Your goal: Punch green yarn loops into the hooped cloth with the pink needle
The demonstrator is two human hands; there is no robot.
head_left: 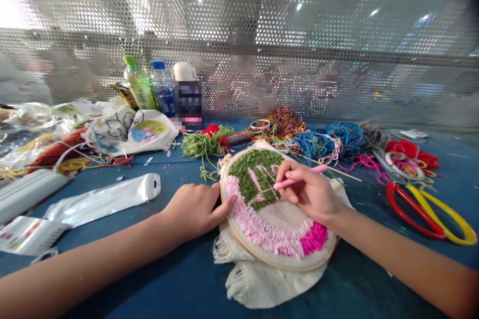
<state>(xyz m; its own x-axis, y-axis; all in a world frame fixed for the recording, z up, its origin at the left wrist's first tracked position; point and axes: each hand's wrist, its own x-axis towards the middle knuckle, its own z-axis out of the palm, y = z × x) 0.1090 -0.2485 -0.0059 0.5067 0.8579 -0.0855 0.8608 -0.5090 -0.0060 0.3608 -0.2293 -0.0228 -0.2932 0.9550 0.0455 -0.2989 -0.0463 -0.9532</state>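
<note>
A round embroidery hoop (pixel 277 264) holds white cloth worked in dark green loops (pixel 247 174), a light pink band (pixel 258 229) and a bright magenta patch (pixel 315 238). Its left rim is gripped by my left hand (pixel 196 209), thumb on top and fingers curled underneath, partly hidden. Between the thumb and fingers of my right hand (pixel 309 187) is a pink-handled punch needle (pixel 282 184), held slantwise over the green area. The thin metal shaft points left, its tip near the pink stitches. Frayed loose cloth (pixel 269 289) hangs out below the hoop.
Red-and-yellow-handled scissors (pixel 415 214) lie right of the hoop. Behind it are blue yarn (pixel 346 139), brown yarn (pixel 284 120) and green yarn (pixel 204 143). Bottles (pixel 140 84) stand before a perforated metal screen (pixel 299 25). Left lie a plastic pouch (pixel 108 197) and another embroidered cloth (pixel 151 132).
</note>
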